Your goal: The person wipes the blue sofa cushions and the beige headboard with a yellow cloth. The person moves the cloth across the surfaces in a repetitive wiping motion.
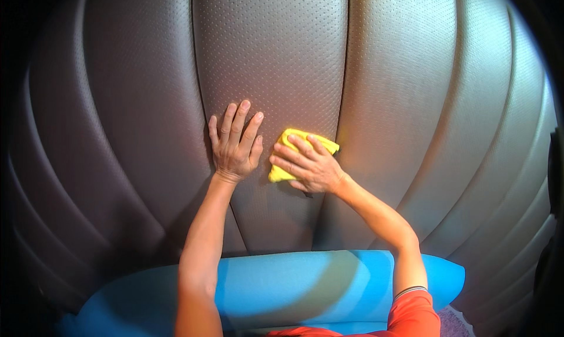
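A padded panel (269, 63) with vertical channels and a dotted, leather-like surface fills most of the view. On its middle channel my left hand (235, 143) lies flat, fingers spread and pointing up, with nothing in it. To the right, my right hand (313, 165) presses a folded yellow cloth (285, 137) against the same channel. The fingers stretch over the cloth and cover much of it. A dark edge of the cloth shows at its right corner. The cloth sits just left of the seam between the middle channel and the one beside it.
Below the panel, a blue cushion (282, 288) with a brownish curved band runs across, under my forearms. A bit of purple textured material (456, 321) shows at the lower right. Dark objects (554, 174) stand at the far right rim.
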`<state>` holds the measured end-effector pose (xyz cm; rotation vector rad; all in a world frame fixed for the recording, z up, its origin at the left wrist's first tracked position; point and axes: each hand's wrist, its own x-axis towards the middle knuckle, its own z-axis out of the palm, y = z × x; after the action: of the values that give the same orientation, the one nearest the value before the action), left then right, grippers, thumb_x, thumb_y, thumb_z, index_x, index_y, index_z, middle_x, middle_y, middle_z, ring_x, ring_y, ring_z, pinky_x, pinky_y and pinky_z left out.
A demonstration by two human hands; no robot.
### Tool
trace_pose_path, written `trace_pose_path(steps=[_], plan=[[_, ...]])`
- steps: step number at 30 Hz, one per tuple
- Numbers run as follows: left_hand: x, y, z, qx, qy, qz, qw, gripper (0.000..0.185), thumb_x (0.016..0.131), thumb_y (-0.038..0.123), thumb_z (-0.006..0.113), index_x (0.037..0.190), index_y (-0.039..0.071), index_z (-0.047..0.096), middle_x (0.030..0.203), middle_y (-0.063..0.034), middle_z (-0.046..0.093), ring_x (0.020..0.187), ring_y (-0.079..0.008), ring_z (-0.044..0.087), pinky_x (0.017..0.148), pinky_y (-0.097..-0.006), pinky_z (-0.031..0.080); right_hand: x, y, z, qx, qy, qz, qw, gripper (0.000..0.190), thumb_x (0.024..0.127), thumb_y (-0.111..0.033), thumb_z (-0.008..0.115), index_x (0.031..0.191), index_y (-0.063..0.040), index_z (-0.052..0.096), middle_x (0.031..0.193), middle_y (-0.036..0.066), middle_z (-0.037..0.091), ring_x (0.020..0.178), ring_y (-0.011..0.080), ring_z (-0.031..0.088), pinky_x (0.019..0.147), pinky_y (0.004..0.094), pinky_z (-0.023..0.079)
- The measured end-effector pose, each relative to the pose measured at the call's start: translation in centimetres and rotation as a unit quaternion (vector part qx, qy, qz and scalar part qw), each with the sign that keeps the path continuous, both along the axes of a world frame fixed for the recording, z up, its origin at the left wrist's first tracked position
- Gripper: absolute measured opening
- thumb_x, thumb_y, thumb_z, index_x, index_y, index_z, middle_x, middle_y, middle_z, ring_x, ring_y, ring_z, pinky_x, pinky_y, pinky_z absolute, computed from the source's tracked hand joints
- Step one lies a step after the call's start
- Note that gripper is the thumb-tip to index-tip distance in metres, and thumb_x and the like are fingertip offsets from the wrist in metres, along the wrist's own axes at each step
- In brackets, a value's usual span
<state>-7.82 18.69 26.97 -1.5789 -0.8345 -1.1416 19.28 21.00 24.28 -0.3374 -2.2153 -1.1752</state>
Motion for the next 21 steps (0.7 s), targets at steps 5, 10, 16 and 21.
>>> trace_pose_path(steps=[5,10,16,21], plan=[[-0.1,0.1,0.0,0.027,-0.033,-0.008,0.999,0.059,0.103,0.033,0.062,0.159,0.016,0.057,0.173,-0.0115,0.047,0.162,-0.0338,0.037,0.132,-0.0581,0.019,-0.9,0.1,6.1,0.004,0.093,0.016,0.996,0.07,0.105,-0.059,0.048,0.167,-0.026,0.05,0.176,0.006,0.041,0.167,0.034,0.029,0.136,0.0602,0.013],[-0.1,-0.2,-0.1,0.042,-0.048,0.017,0.998,0.057,0.106,0.035,0.058,0.159,0.015,0.057,0.172,-0.0138,0.047,0.16,-0.0372,0.041,0.13,-0.0588,0.025,-2.3,-0.3,10.4,0.036,0.16,0.017,0.986,0.069,0.101,-0.06,0.053,0.16,-0.025,0.06,0.17,0.008,0.05,0.162,0.0382,0.036,0.134,0.0583,0.017],[-0.6,-0.8,0.1,0.019,-0.043,0.004,0.999,0.055,0.106,0.026,0.054,0.158,0.007,0.056,0.172,-0.0141,0.047,0.16,-0.0384,0.04,0.13,-0.0591,0.026,-4.9,-1.2,10.5,0.003,0.208,0.006,0.978,0.078,0.091,-0.049,0.07,0.162,-0.023,0.056,0.172,0.009,0.046,0.165,0.0369,0.031,0.135,0.0584,0.014],[-1.3,-1.0,-0.4,-0.014,-0.032,-0.015,0.999,0.059,0.108,0.02,0.053,0.164,0.005,0.048,0.176,-0.0145,0.04,0.164,-0.0374,0.033,0.133,-0.0573,0.023,-2.9,-0.6,7.3,0.0,0.109,0.011,0.994,0.084,0.092,-0.052,0.071,0.168,-0.026,0.047,0.179,0.008,0.036,0.168,0.0367,0.025,0.136,0.0594,0.011]])
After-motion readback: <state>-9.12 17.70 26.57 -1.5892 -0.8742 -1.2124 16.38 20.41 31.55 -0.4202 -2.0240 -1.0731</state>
